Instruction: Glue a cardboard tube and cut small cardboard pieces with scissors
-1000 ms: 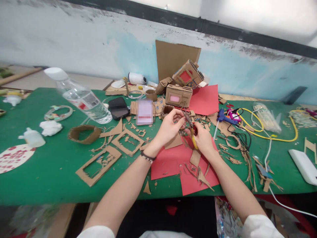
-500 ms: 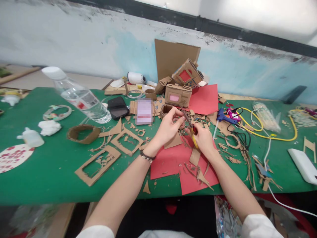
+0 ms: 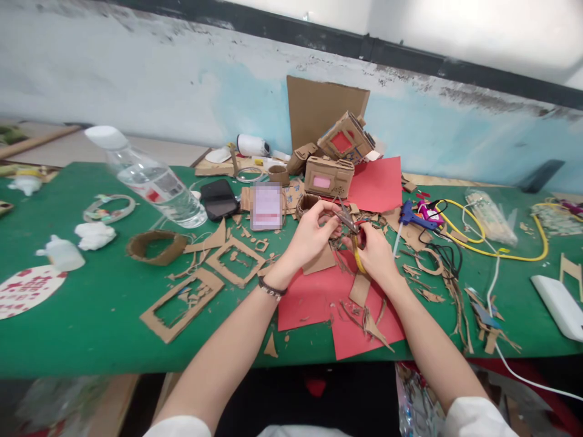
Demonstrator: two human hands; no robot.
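Note:
My right hand (image 3: 374, 250) is closed round the yellow-and-red handles of a pair of scissors (image 3: 347, 222). The blades point up and left, towards the fingertips of my left hand (image 3: 314, 233). Thumb and fingers of the left hand are pinched on a small piece of cardboard, mostly hidden by the fingers and blades. Both hands are above red paper (image 3: 305, 297) strewn with cardboard scraps (image 3: 373, 328). Just behind them stand a cardboard camera model (image 3: 334, 176) with a pink window and a cardboard ring (image 3: 306, 206).
Cardboard frames (image 3: 175, 321) and a larger cardboard ring (image 3: 150, 255) lie left on the green table (image 3: 91, 340). A tilted water bottle (image 3: 159, 191) and a black case (image 3: 219, 197) are behind them. To the right are a blue glue gun (image 3: 414, 215), a yellow cable (image 3: 519, 255) and a white power bank (image 3: 555, 306).
The scissors have turned slightly in my right hand, and their blades now show wider near the left fingertips. My left hand keeps its pinch in nearly the same place.

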